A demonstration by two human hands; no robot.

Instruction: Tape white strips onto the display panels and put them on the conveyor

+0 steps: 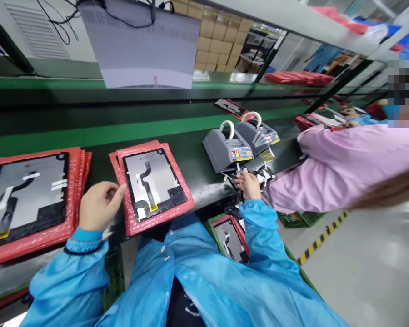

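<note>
My left hand (101,205) is curled, thumb towards the index finger, at the left edge of a tablet screen panel (160,170) lying on red bubble-wrap bags (182,190). Whether anything is between those fingers is hidden. The panel has a silver back, a black border, a dark flex cable and a yellow label. My right hand (249,185) is at the front of the nearer grey tape dispenser (218,150), its fingers closed on a short strip of tape (238,168) at the outlet. A second tape dispenser (259,136) stands just behind it.
At left, another panel (51,181) lies on stacked red bubble wrap. Tape scraps (266,175) and black plastic lie beside my right hand. Below the bench edge, a green crate (213,227) holds another panel. A co-worker's pink sleeve (327,163) reaches in close at right. A monitor (143,50) hangs overhead.
</note>
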